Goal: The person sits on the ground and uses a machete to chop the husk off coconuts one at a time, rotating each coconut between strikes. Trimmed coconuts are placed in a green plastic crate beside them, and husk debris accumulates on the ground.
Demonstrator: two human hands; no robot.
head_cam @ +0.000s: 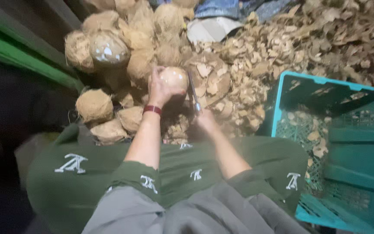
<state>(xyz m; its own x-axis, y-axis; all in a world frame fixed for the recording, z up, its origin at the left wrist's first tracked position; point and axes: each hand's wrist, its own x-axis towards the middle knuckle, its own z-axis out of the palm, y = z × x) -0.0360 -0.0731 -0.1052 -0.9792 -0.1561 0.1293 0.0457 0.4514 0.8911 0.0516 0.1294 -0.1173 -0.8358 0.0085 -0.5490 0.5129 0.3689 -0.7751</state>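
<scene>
Brown, fibrous husk everywhere: heaped coconuts (122, 47) at upper left, a wide spread of peeled husk chips (256, 65) across the top and right. Held out in front, a pale, mostly stripped coconut (175, 78), gripped from the left side by the left hand (160, 89), fingers curled round the shell, a dark red band (152, 109) at the wrist. Just right of that coconut, a narrow metal blade (194, 93), upright, tip close to the shell, handle end closed inside the right hand (205, 119); hand partly dim, grip firm on the tool. Both forearms reaching out over a dark green cloth with white marks (169, 173) laid across the lap. To the right, a teal plastic crate (347, 147), a few husk scraps lying in its mesh bottom. At far left, a green painted rail (22, 56).
</scene>
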